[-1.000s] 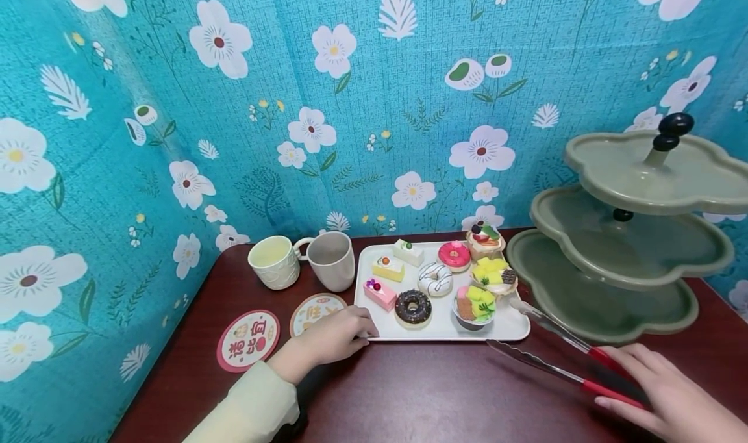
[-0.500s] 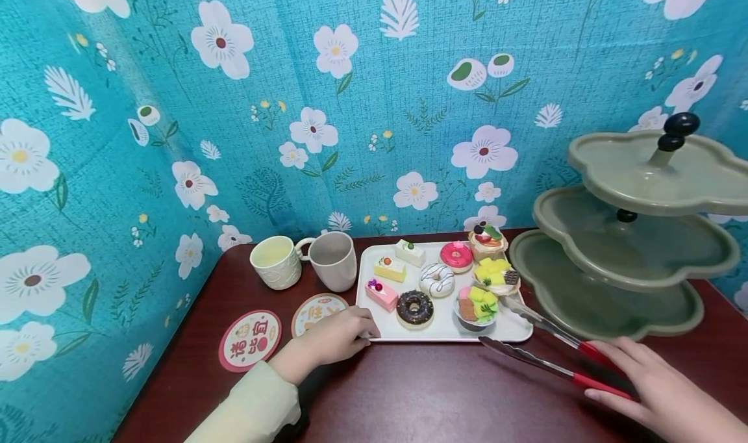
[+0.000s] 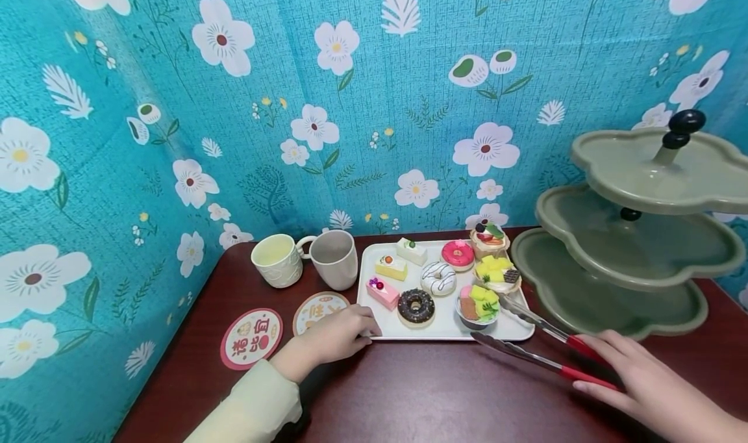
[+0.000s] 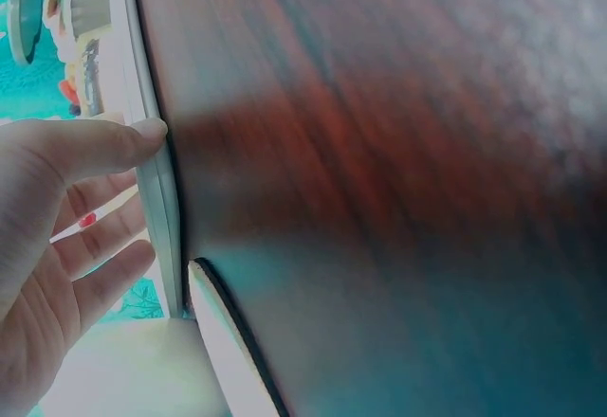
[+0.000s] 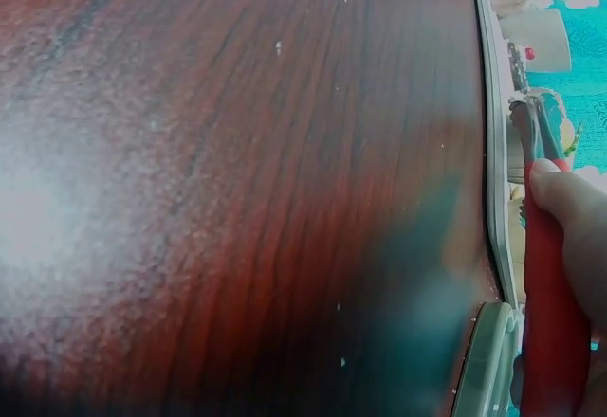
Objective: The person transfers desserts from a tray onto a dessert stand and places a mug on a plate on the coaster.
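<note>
My left hand (image 3: 341,332) holds the front left corner of a white tray (image 3: 438,334); in the left wrist view its thumb lies on the rim. My right hand (image 3: 634,381) grips red-handled metal tongs (image 3: 555,365), their arms spread apart. The tips stand on either side of a small dessert cup (image 3: 477,305) with yellow and green toppings at the tray's front right. Behind that cup are a mango-topped tart (image 3: 497,274) and a fruit tart (image 3: 488,240). A chocolate donut (image 3: 416,306), a white donut (image 3: 438,278), a pink donut (image 3: 458,254) and several cake slices (image 3: 382,292) share the tray.
A three-tier green stand (image 3: 643,245) rises just right of the tray. A cream mug (image 3: 277,261) and a grey mug (image 3: 334,260) stand at the back left. Two round coasters (image 3: 251,339) lie before them. A blue floral cloth (image 3: 362,105) hangs behind the table.
My right hand has moved leftward with the tongs, bringing the tips closer around the dessert cup. My left hand has stayed at the tray corner.
</note>
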{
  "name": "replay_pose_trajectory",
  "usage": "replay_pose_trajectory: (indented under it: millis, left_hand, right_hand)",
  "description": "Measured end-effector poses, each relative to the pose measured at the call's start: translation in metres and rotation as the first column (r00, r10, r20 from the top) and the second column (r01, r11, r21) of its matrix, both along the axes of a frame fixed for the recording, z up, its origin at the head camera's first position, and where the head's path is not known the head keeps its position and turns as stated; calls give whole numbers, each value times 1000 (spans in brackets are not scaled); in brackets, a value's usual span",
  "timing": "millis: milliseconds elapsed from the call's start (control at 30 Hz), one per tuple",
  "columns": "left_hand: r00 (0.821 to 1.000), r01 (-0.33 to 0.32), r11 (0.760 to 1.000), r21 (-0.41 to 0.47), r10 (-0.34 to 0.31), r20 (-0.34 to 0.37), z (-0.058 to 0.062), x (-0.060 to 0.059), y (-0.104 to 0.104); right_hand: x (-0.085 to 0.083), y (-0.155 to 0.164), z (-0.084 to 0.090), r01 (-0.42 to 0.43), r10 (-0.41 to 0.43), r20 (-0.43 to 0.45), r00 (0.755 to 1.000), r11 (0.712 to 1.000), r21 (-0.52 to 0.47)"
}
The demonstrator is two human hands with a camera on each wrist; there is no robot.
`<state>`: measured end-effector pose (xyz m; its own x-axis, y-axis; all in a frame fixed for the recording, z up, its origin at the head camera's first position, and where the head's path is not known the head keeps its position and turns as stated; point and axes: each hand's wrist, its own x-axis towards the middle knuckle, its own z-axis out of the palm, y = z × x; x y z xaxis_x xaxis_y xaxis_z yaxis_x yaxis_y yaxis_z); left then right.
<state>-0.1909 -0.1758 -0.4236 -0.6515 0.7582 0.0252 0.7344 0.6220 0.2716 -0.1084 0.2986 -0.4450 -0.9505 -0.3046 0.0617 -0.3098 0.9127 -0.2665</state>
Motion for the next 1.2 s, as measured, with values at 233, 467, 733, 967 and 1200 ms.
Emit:
replay_pose_trajectory:
  millis: [233,467,733,967,1200]
  left_hand:
    - [1000,2,1000,-16,-2,-1,1,-1,0]
    - [1000,9,1000,-6,-9,-14,2,-1,0]
    - [1000,4,1000,0,-4,1,3,0,0]
    - [1000,-1,1000,-6,1,5,2,0,-1]
    - [1000,-3,1000,-3,3,6,0,-1,0]
  right_hand:
    - [-5,-6,5,-15,14,-32,999,1000,-7]
    - [-9,-11,8,-62,62,-89,994,998,5]
    - [-13,-16,5,-111,108,-169,980,994,-10]
    - [-18,-17,1,-145,139,-219,966,989,-9]
    - [-20,-17,1,-156,152,-226,962,988,1]
